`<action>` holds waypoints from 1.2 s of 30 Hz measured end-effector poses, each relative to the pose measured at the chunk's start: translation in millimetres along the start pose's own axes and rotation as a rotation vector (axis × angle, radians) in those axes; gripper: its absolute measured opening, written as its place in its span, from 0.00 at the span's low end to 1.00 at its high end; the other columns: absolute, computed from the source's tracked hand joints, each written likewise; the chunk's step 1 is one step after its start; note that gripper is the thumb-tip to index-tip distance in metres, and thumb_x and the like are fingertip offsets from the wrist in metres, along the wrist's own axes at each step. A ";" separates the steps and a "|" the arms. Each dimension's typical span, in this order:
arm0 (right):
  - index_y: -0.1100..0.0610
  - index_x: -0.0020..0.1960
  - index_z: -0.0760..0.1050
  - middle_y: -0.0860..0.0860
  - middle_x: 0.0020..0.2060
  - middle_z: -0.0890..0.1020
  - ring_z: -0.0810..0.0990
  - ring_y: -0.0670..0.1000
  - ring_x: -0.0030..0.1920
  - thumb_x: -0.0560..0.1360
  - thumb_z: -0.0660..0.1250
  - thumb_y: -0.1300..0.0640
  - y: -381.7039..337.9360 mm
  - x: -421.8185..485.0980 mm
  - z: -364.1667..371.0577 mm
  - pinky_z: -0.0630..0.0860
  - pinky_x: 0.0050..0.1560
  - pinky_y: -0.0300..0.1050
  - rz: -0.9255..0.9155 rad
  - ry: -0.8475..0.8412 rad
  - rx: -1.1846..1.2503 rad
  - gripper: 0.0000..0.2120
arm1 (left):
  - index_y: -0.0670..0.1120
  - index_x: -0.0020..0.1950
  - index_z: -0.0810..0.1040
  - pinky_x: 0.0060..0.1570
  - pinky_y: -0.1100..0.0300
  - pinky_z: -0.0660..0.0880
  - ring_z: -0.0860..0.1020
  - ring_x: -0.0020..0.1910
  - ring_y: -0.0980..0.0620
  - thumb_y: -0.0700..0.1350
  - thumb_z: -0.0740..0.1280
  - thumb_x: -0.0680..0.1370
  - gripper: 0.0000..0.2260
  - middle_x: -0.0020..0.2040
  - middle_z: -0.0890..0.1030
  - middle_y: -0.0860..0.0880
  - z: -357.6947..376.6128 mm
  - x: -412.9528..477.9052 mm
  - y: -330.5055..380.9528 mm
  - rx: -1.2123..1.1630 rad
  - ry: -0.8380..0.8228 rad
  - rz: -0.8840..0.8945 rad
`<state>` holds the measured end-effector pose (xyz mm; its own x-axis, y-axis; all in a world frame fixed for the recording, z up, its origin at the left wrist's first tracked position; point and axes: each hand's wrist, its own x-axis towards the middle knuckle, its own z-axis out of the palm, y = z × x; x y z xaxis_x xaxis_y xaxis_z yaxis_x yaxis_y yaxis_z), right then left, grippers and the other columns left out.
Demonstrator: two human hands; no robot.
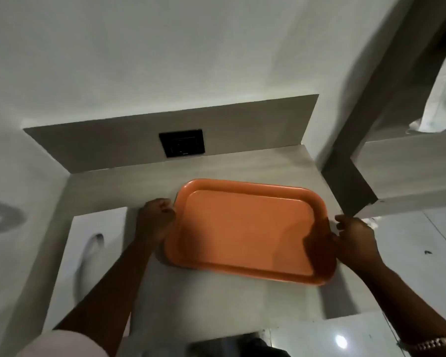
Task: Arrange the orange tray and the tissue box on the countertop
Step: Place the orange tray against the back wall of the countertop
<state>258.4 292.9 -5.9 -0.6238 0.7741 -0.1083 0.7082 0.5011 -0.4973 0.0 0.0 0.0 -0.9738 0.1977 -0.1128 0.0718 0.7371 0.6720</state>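
I see the grey table [150, 292] with the orange tray [247, 233] lying flat between my hands, long side running left to right, my left hand [156, 219] curled on its left rim, my right hand [353, 240] pinching its right rim.

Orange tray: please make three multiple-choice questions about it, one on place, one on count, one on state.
1. Where is the orange tray?
A. on the countertop
B. on the floor
C. against the wall

2. How many hands are at the tray?
A. none
B. one
C. two

3. What does the tray hold?
A. a tissue box
B. nothing
C. cups

Answers:
1 A, it lies flat below the black wall socket.
2 C, the left hand and the right hand are at its short edges.
3 B, its inside is bare.
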 end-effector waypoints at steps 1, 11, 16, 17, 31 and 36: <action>0.67 0.64 0.75 0.66 0.57 0.82 0.82 0.66 0.55 0.75 0.70 0.62 4.1 0.1 2.4 0.76 0.59 0.58 0.009 -0.006 0.004 0.20 | 0.40 0.55 0.83 0.59 0.55 0.73 0.81 0.57 0.43 0.37 0.69 0.73 0.12 0.56 0.85 0.40 2.6 2.1 -3.4 -0.007 0.001 -0.015; 0.64 0.46 0.81 0.54 0.28 0.80 0.79 0.57 0.30 0.73 0.68 0.69 -0.7 11.5 4.6 0.73 0.39 0.44 -0.108 0.006 0.082 0.04 | 0.45 0.40 0.84 0.45 0.58 0.76 0.80 0.35 0.53 0.27 0.63 0.67 0.16 0.32 0.81 0.53 9.4 2.0 -17.2 -0.158 0.010 -0.099; 0.62 0.48 0.81 0.49 0.27 0.78 0.78 0.50 0.28 0.73 0.70 0.64 -20.9 45.6 1.4 0.70 0.33 0.38 -0.163 -0.027 0.043 0.04 | 0.39 0.44 0.85 0.52 0.49 0.80 0.84 0.44 0.43 0.27 0.64 0.66 0.14 0.41 0.86 0.40 5.8 4.9 -16.8 -0.184 0.079 -0.141; 0.61 0.48 0.81 0.50 0.29 0.79 0.78 0.51 0.29 0.74 0.70 0.63 -25.5 51.2 2.1 0.70 0.34 0.39 -0.164 -0.043 0.027 0.04 | 0.39 0.45 0.85 0.52 0.48 0.81 0.84 0.44 0.43 0.28 0.64 0.66 0.14 0.42 0.86 0.39 5.5 6.5 -16.3 -0.186 0.086 -0.155; 0.65 0.47 0.81 0.62 0.37 0.84 0.82 0.64 0.39 0.73 0.70 0.64 -38.7 81.3 18.7 0.80 0.45 0.55 -0.204 -0.065 0.012 0.05 | 0.47 0.25 0.74 0.37 0.55 0.74 0.79 0.32 0.45 0.43 0.59 0.57 0.05 0.28 0.79 0.45 1.4 8.6 -11.5 -0.096 0.101 -0.131; 0.65 0.54 0.80 0.65 0.46 0.85 0.83 0.66 0.47 0.76 0.67 0.61 -39.4 77.6 19.9 0.79 0.51 0.56 -0.174 -0.035 0.031 0.10 | 0.41 0.36 0.78 0.41 0.52 0.73 0.80 0.41 0.38 0.41 0.58 0.60 0.12 0.38 0.83 0.36 -2.8 -0.9 -2.9 -0.019 0.116 -0.020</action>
<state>175.5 325.5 -11.8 -0.7478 0.6622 -0.0482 0.5783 0.6139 -0.5373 0.1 -4.2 0.2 -0.9935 0.1062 -0.0418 0.0490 0.7278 0.6841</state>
